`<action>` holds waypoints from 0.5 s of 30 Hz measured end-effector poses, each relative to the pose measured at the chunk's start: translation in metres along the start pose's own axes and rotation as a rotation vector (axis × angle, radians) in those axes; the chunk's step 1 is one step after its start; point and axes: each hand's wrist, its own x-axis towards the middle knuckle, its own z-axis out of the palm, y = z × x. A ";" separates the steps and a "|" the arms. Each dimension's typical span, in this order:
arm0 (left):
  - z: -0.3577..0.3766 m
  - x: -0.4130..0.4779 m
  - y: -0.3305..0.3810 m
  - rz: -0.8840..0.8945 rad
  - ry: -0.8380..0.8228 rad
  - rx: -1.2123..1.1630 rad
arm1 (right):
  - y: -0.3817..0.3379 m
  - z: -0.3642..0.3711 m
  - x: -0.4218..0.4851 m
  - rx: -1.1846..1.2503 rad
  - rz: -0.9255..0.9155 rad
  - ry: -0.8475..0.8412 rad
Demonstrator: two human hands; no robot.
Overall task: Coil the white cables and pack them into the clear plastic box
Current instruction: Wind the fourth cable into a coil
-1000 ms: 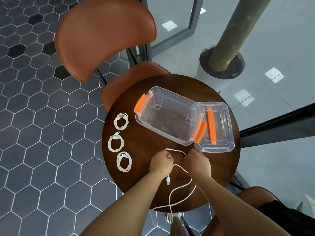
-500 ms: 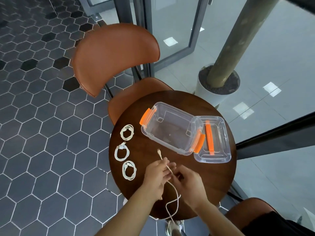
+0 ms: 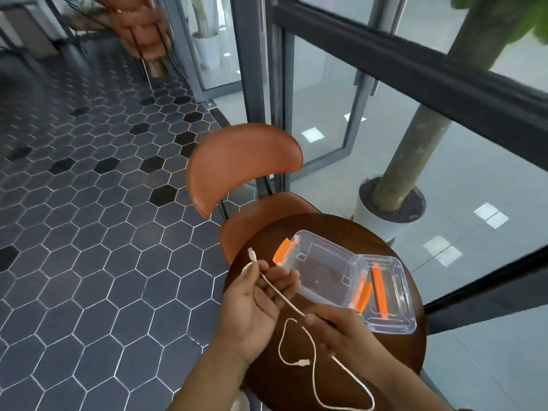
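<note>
Wood, dark and round, makes up the table, the landmark here. On its far half sits the clear plastic box, open and empty, rigid with orange latches, ready to receive coils; its lid rests against the box's right end. Nearer than the box, the left hand pinches one plug end of the white cable, its grip narrow, while the right hand closes on the cord, likely stretching a span for looping. The slack, thin and limp, trails toward the near table edge.
</note>
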 end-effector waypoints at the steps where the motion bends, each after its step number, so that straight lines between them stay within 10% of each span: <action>1: 0.006 -0.004 0.007 0.012 -0.016 0.004 | -0.002 -0.003 0.000 -0.013 0.008 -0.012; 15: 0.031 -0.036 0.047 -0.099 -0.353 0.852 | -0.082 -0.066 0.040 -0.436 0.167 -0.046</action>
